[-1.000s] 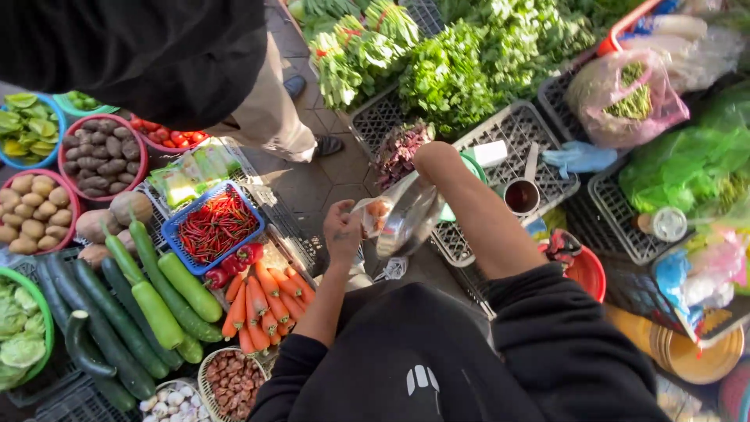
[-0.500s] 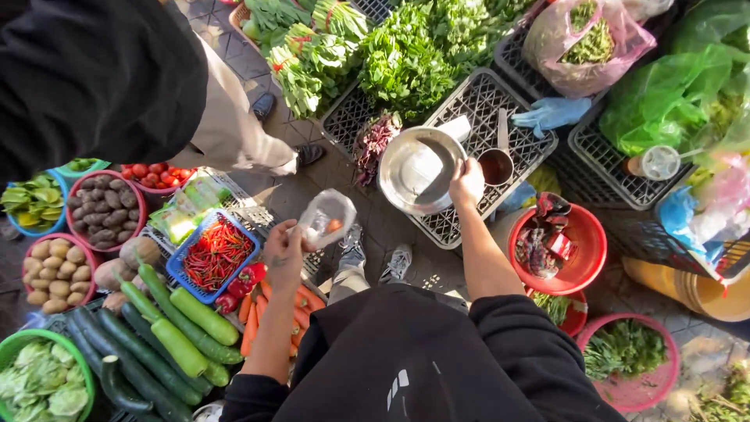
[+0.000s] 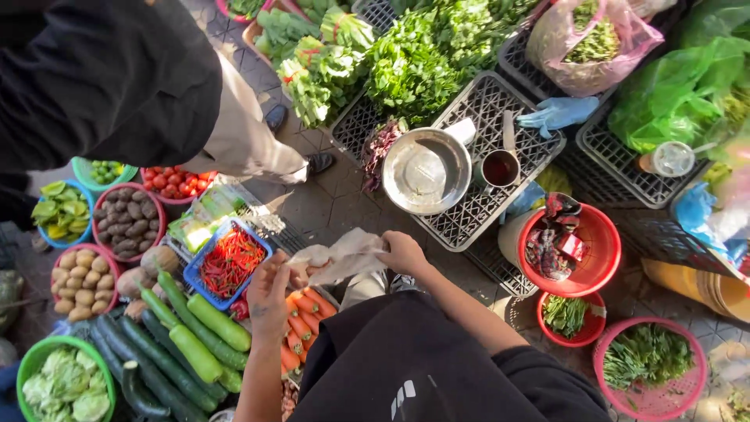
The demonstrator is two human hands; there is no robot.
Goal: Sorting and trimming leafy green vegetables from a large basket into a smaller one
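Observation:
My left hand (image 3: 269, 293) and my right hand (image 3: 402, 252) both grip a thin clear plastic bag (image 3: 340, 254), stretched between them above a pile of carrots (image 3: 301, 328). What is inside the bag is unclear. A round metal bowl (image 3: 426, 168) rests empty on a black plastic crate (image 3: 500, 94) just beyond my right hand, beside a small metal cup (image 3: 498, 168) of dark liquid.
Another person in a black top and beige trousers (image 3: 234, 125) stands at upper left. Cucumbers (image 3: 195, 336), a blue basket of red chillies (image 3: 230, 262), bowls of potatoes (image 3: 82, 281) and tomatoes (image 3: 168, 180) lie left. Leafy greens (image 3: 414, 55) fill the back; red tubs (image 3: 578, 250) sit right.
My right hand has let go of the metal bowl, now set on the crate, and come back to the bag. My left hand has lowered over the carrots.

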